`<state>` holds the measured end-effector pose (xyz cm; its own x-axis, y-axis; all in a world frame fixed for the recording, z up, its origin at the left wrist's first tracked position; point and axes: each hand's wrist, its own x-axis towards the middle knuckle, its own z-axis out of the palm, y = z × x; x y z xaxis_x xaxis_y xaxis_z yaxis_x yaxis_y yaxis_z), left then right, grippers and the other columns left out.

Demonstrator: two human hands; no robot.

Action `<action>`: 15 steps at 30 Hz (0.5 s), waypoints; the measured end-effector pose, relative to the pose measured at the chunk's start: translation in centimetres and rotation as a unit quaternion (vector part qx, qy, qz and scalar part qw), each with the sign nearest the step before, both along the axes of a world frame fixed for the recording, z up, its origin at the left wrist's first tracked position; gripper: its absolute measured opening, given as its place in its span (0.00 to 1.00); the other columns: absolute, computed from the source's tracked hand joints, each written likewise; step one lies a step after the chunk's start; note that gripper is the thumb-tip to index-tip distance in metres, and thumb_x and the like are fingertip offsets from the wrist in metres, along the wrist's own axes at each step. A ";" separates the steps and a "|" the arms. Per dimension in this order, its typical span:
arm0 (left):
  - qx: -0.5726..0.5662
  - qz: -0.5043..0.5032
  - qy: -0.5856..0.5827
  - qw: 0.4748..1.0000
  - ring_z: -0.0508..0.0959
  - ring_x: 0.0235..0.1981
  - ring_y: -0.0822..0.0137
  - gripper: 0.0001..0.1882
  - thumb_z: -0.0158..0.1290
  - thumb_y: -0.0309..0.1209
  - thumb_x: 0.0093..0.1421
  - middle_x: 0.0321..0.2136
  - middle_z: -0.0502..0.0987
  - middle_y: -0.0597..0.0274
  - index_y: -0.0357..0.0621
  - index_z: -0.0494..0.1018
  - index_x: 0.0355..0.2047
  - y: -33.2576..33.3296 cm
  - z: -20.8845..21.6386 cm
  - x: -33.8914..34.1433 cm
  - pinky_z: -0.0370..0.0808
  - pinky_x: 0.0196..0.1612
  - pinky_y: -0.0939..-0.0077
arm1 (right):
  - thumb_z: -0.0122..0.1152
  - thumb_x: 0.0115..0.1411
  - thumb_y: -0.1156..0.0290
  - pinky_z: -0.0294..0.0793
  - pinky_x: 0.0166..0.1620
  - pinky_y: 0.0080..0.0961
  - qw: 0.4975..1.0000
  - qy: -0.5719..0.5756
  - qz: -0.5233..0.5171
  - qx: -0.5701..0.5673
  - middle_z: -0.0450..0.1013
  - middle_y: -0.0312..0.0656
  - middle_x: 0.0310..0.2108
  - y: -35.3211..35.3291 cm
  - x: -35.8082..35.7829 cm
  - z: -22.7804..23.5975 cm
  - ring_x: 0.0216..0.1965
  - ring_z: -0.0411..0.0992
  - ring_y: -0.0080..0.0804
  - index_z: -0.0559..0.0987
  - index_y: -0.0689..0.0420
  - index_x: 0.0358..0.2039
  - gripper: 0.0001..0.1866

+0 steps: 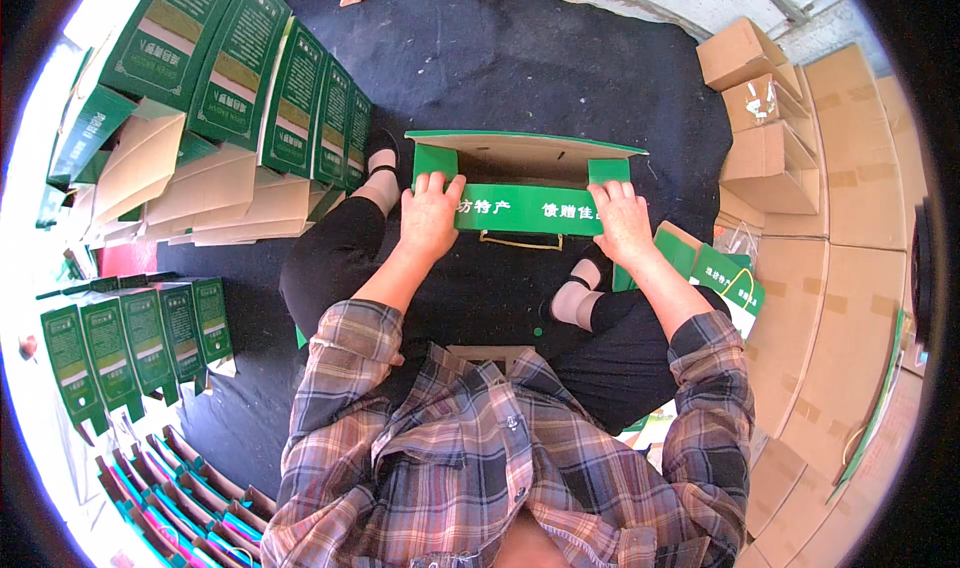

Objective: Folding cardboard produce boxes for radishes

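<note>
A green cardboard gift box (525,208) with white lettering lies across in front of me between my legs. Its mouth gapes on the far side, showing the brown inside, and a green-edged flap (530,143) stands up behind it. My left hand (430,211) grips the left end, fingers over the panel's edge by a small end flap. At the other end my right hand (621,218) holds it the same way. A yellow cord handle (520,240) hangs from the near side.
Stacked green boxes (235,78) stand at far left, with more upright ones (140,338) nearer. Open dividers or cartons (190,498) sit at lower left. Brown cartons (850,148) line the right, beside flat green pieces (715,268). Black cloth (500,48) covers the floor.
</note>
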<state>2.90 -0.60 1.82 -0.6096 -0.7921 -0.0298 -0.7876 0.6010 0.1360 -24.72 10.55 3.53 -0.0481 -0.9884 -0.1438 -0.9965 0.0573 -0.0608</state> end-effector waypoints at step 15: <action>-0.022 0.005 0.020 1.000 0.66 0.49 0.57 0.34 0.58 0.23 0.40 0.44 0.66 0.58 0.51 0.66 0.51 0.1 -1.0 0.1 0.66 0.46 0.61 | 0.66 0.34 0.77 0.68 0.44 0.38 0.999 -0.043 0.003 -0.014 0.65 0.43 0.42 0.0 -0.5 -0.2 0.48 0.63 0.44 0.69 0.55 0.47 0.34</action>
<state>2.97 -0.51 0.86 -0.6013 -0.7985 0.0298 -0.7883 0.5989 0.1413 -25.18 10.60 3.37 -0.0306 -0.9924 -0.1195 -0.9878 0.0483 -0.1481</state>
